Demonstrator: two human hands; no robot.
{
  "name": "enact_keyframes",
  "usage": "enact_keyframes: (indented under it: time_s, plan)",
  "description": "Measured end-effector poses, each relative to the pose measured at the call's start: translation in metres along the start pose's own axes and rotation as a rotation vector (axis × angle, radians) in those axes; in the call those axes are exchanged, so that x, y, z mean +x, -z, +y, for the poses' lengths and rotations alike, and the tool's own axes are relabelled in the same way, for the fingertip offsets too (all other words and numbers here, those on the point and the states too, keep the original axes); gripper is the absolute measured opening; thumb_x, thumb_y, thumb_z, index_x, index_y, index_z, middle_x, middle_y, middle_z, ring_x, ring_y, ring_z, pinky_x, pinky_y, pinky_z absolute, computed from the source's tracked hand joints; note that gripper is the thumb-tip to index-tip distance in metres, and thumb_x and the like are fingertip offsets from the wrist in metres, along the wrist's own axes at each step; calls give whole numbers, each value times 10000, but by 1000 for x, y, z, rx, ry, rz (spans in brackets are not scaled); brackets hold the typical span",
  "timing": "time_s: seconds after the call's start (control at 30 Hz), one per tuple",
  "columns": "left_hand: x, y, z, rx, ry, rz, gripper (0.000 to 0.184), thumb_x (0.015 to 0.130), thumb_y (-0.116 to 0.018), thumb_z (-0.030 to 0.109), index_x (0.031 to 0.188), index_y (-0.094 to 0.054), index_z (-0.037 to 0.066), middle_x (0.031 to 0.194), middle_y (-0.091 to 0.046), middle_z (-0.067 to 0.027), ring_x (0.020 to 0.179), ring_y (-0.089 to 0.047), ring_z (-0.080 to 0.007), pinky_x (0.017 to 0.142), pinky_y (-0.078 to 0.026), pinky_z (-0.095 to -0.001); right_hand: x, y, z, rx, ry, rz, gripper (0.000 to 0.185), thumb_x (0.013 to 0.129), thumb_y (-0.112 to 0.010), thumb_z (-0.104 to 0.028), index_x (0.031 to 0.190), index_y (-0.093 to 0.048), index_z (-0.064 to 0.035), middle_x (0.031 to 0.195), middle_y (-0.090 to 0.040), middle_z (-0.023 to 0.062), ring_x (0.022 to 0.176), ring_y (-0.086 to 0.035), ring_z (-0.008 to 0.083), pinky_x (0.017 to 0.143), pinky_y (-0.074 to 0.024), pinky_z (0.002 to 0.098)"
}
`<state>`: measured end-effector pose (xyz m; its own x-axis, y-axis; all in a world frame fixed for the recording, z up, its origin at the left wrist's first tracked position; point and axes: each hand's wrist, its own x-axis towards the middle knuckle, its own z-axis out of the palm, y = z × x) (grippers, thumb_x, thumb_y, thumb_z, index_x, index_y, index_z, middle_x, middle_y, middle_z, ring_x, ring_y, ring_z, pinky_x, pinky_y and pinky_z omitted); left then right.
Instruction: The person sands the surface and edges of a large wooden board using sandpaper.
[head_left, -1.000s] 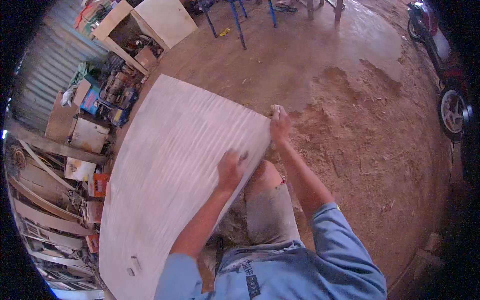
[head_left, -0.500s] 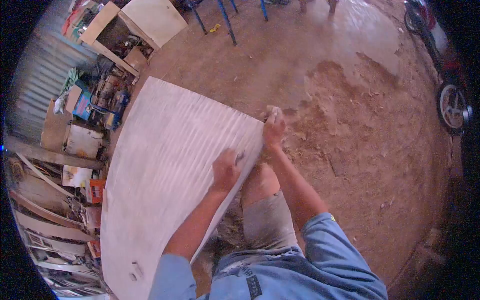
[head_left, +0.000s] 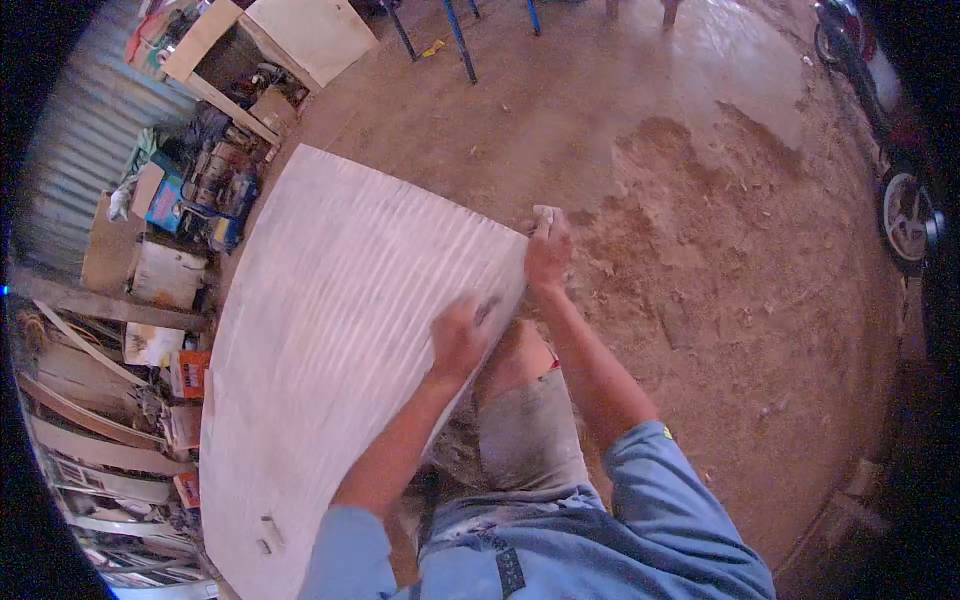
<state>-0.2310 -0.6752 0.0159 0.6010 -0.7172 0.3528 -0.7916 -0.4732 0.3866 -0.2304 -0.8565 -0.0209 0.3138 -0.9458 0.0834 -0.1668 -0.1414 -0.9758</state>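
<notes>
The streaked panel (head_left: 330, 300) lies between an orange box (head_left: 190, 373) and the person's knee (head_left: 518, 358). The left hand (head_left: 459, 335) is over the panel's right side, grip unclear; apart, the right hand (head_left: 548, 258) clasps a pale block (head_left: 545, 214) at its far right corner.

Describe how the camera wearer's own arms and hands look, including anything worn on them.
The left arm and right arm come out of short blue sleeves, bare below the hems. A small yellow mark shows at the right sleeve's hem. The left hand and right hand wear no gloves, and no watch is visible. Finer details are too blurred to tell.
</notes>
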Motion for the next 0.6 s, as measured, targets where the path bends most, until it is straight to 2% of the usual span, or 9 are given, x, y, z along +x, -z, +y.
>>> enact_keyframes:
  time_s: [0.1,0.17,0.2,0.27,0.3,0.37,0.4,0.47,0.6]
  plan:
    - [84,-63,1,53,104,9,175,800,-617,256,808,-617,82,787,-616,-158,730,-605,-356,633,-469,-469,4,-11,24,-49,-51,-50,289,913,-439,-274,973,-587,-33,890,-631,213,847,-597,408,726,-447,487]
    - [112,-54,15,-3,223,-52,193,801,-611,270,818,-613,77,803,-621,-164,753,-608,-359,646,-471,-469,14,-30,61,-260,328,151,300,917,-429,-291,958,-579,-34,887,-628,219,851,-591,421,710,-441,489]
    - [111,-47,9,-38,197,-120,204,801,-610,275,817,-612,72,823,-624,-172,773,-608,-363,660,-474,-467,10,-18,38,-265,330,146,300,917,-429,-291,958,-579,-34,887,-628,219,851,-591,421,710,-441,489]
    - [90,-31,-7,-28,116,-171,203,798,-611,268,831,-622,69,853,-629,-181,803,-610,-364,683,-479,-459,3,4,-3,16,-65,-102,285,923,-419,-271,955,-574,-34,881,-625,217,840,-586,425,700,-439,484]
    - [55,-21,-17,11,62,-152,193,795,-614,256,847,-632,70,863,-630,-182,814,-612,-362,692,-482,-451,3,1,2,18,-76,-102,285,923,-419,-271,955,-574,-34,881,-625,217,840,-586,425,700,-439,484]
    - [-1,17,-24,-8,8,-98,192,791,-626,234,899,-657,78,847,-624,-177,798,-614,-355,680,-480,-448,5,-8,19,2,66,6,252,927,-419,-186,887,-594,-10,682,-613,132,638,-594,244,582,-434,378]
    - [-24,40,-25,-32,83,-170,209,789,-631,227,936,-658,81,844,-623,-175,797,-615,-351,680,-479,-444,4,-11,23,0,55,8,252,927,-419,-186,887,-594,-10,682,-613,132,638,-594,244,582,-434,378]
    - [-30,47,-23,-67,161,-238,232,787,-636,220,974,-659,85,841,-622,-174,795,-616,-347,680,-477,-441,9,-12,27,35,-28,-41,242,923,-415,-217,950,-568,-32,831,-614,206,799,-579,424,683,-431,486]
    - [40,-8,-46,-105,131,46,233,776,-633,216,958,-656,71,868,-629,-174,793,-613,-350,679,-481,-425,4,-7,10,117,14,-73,245,923,-420,-222,950,-567,-28,841,-615,211,823,-572,433,699,-429,486]
